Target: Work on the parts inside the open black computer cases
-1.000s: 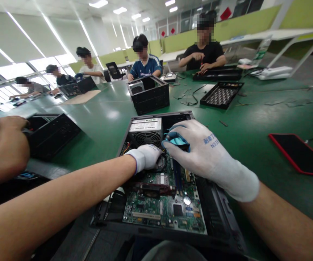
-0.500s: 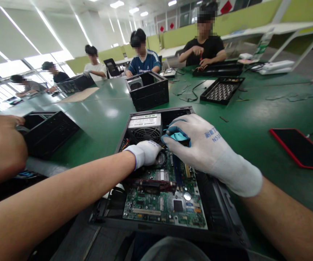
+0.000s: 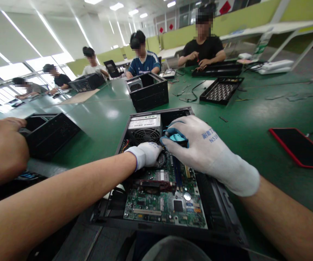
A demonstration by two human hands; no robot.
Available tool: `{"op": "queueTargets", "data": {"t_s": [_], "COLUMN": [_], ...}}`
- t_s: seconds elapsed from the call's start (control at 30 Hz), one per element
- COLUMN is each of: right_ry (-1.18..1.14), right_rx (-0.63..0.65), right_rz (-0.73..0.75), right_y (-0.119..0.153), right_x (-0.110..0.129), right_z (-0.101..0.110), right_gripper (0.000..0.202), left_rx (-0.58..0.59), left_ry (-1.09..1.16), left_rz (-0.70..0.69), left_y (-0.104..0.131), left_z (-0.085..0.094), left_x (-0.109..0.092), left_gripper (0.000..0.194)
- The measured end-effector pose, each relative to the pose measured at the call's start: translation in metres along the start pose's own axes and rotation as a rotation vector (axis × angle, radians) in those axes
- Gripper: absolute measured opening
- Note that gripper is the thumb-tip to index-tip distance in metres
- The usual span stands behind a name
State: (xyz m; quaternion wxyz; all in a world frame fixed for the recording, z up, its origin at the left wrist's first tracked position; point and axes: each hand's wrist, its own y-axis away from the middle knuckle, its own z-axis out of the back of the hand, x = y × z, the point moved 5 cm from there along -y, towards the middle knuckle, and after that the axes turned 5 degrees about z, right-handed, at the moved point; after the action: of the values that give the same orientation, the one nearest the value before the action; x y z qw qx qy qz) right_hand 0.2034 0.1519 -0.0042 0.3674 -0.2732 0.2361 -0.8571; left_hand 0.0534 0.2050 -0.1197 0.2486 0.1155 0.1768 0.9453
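An open black computer case (image 3: 223,203) lies in front of me, a green motherboard (image 3: 151,203) inside it. The power supply (image 3: 145,125) with its round fan grille sits at the case's far left. My left hand (image 3: 151,153), in a white glove, is curled low over the board beside a black cable loop (image 3: 162,159) at the processor cooler; its fingertips are hidden. My right hand (image 3: 200,145), gloved too, hovers over the case's far right part. Its thumb and fingers meet near the power supply, with blue glove coating showing; whatever lies between them cannot be made out.
Another person's bare hand (image 3: 8,145) is at a black case (image 3: 53,134) on my left. Farther across the green table (image 3: 102,127) stand another case (image 3: 149,92) and a black panel (image 3: 221,90). A red-edged black tablet-like device (image 3: 300,146) lies at right. Several people work opposite.
Both my hands stay in nearly the same place, the right one shifting very slightly left. Across the table at the far left, a person's raised case has been lowered.
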Motion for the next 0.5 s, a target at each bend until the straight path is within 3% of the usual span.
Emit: {"op": "queueTargets", "data": {"t_s": [0.3,0.5], "right_ry": [-0.005,0.122], "right_rx": [0.016,-0.052], "right_rz": [-0.017,-0.006], "right_y": [-0.002,0.003], "right_x": [0.002,-0.002], "right_z": [0.002,0.002], "right_gripper": [0.031,0.033], "left_rx": [0.041,0.041], "left_ry": [0.03,0.084], "left_rz": [-0.021,0.001], "left_y": [-0.002,0.007], "left_z": [0.006,0.017], "left_x": [0.0,-0.002], "left_gripper": [0.065,0.078]}}
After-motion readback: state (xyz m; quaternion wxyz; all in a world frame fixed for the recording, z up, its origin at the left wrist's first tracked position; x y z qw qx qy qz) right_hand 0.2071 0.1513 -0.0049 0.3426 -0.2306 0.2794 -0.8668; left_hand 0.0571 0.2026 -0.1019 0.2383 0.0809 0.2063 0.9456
